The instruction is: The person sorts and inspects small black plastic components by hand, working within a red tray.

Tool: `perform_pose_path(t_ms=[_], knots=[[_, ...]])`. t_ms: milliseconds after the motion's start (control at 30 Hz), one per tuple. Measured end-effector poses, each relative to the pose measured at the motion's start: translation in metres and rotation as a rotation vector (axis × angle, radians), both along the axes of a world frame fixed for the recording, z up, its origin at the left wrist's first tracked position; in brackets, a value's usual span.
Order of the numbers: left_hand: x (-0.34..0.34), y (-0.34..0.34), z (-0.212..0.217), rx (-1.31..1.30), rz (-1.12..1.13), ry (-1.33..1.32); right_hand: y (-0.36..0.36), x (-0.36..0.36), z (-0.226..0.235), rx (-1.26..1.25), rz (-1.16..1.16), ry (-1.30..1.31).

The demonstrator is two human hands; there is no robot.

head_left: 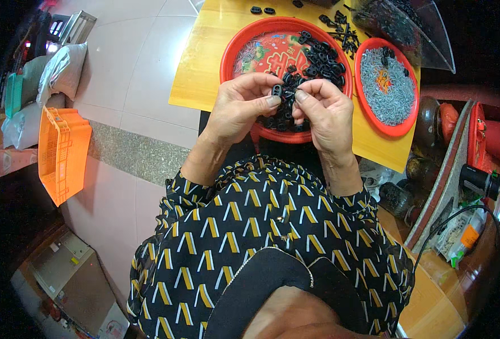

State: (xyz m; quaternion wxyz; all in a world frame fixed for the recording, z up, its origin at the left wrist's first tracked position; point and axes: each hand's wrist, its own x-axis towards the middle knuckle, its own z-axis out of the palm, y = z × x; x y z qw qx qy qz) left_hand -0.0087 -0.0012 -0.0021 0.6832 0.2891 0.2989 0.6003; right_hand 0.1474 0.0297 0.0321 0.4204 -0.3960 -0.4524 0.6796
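Piece (277, 90): black, oval, 2-holed | left hand (241, 106): pinching | tray (226, 62): round, glossy

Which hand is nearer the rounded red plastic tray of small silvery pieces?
Right. The right hand is just left of that tray; the left hand is farther left, past the right one.

Pale tiled flr (142, 85) w/ speckled band (137, 150), bright lt refl (176, 48) nr yellow tbl (202, 68).

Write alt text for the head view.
Left hand pinches a black two-holed cord lock while the right hand holds a spring-like piece beside it, above a large red tray of black plastic parts. To its right on the yellow table, a smaller red tray holds mostly silvery pieces, probably springs.
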Motion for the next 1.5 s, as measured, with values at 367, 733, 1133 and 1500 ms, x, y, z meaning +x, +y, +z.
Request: perform_pose_path(t_ms=[367,733,1133,1500], knots=[[0.003,-0.002,0.003,0.020,0.011,0.092,0.000,0.001,0.000,0.042,0.032,-0.138],[0.004,-0.005,0.009,0.042,0.025,0.219,0.000,0.000,0.003,0.044,0.034,-0.185],[0.005,-0.005,0.010,0.088,0.010,0.232,0.001,-0.002,0.002,0.024,0.086,-0.182],[0.004,-0.007,0.008,0.106,-0.005,0.273,0.011,0.011,-0.012,-0.227,0.296,0.183]])
